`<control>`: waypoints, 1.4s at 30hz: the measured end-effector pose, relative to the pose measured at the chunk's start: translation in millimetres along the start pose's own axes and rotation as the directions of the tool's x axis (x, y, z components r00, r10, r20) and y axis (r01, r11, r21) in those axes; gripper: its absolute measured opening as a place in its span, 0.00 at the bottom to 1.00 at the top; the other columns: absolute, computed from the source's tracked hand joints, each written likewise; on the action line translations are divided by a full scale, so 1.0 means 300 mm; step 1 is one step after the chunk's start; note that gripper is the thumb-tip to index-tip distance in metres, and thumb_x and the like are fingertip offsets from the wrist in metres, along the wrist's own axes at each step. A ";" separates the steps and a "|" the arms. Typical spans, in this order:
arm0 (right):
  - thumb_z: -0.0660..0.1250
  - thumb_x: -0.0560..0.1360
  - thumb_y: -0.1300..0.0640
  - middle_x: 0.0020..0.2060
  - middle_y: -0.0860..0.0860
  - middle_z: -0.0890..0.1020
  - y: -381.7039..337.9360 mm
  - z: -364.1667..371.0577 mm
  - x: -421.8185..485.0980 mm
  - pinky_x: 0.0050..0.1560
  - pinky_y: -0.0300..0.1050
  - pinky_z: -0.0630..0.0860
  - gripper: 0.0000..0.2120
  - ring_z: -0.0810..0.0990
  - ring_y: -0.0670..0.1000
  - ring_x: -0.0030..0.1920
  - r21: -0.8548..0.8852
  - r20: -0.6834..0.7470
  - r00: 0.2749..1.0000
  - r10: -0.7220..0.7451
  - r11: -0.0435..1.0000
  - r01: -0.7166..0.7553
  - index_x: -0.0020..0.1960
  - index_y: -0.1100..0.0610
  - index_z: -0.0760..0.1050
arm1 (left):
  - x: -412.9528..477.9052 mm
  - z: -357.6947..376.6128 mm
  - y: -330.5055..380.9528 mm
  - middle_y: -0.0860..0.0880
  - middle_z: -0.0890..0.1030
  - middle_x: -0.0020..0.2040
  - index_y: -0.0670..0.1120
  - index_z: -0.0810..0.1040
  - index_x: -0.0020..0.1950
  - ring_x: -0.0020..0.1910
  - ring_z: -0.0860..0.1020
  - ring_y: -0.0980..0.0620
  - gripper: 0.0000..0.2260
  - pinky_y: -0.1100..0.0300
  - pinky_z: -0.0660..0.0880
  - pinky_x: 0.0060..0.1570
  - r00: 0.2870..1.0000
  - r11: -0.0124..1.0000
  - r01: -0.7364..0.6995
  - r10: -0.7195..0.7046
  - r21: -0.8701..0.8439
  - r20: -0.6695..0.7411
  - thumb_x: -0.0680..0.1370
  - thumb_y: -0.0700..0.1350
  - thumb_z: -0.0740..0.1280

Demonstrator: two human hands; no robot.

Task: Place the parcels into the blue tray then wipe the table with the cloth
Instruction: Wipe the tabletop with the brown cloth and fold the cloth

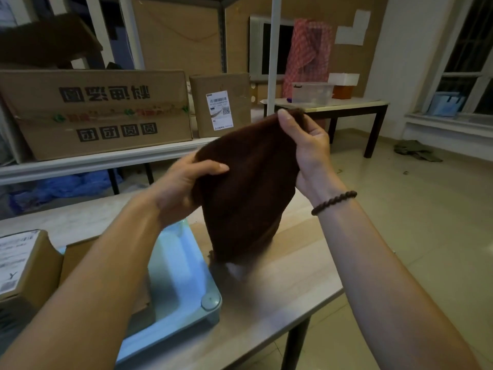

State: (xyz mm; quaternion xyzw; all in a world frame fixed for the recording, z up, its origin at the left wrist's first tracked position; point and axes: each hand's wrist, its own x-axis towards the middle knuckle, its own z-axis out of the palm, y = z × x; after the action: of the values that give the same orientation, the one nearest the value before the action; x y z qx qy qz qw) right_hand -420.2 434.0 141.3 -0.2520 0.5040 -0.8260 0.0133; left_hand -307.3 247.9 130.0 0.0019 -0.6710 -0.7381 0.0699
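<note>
I hold the cloth [248, 188] over the table [298, 265] — left hand [184, 182] and right hand [306, 148] fingers pinching its top edge — probably spreading it for wiping.

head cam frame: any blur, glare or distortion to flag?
Head view: dim, flat indoor light, no glare. The hanging lower end of the cloth is smeared by motion blur; its top, gripped by the left hand and right hand, is sharper. Wide-angle distortion stretches the forearms and bends the table edge; the blue tray is slightly soft.
</note>
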 end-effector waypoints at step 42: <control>0.54 0.80 0.33 0.83 0.53 0.52 0.563 -0.060 -0.109 0.78 0.63 0.43 0.34 0.46 0.60 0.82 -0.996 0.074 0.820 0.568 -0.002 0.091 0.82 0.45 0.55 | 0.028 -0.072 -0.459 0.49 0.70 0.72 0.50 0.64 0.76 0.74 0.64 0.47 0.26 0.43 0.61 0.72 0.985 0.117 0.156 -0.088 0.981 -0.146 0.81 0.58 0.58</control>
State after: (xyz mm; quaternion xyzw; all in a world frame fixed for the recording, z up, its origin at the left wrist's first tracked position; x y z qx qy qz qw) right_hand -438.5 375.0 -20.2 -0.2847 0.9423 -0.1408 0.1058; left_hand -327.3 238.0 -7.8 0.1214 -0.9860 -0.1144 0.0081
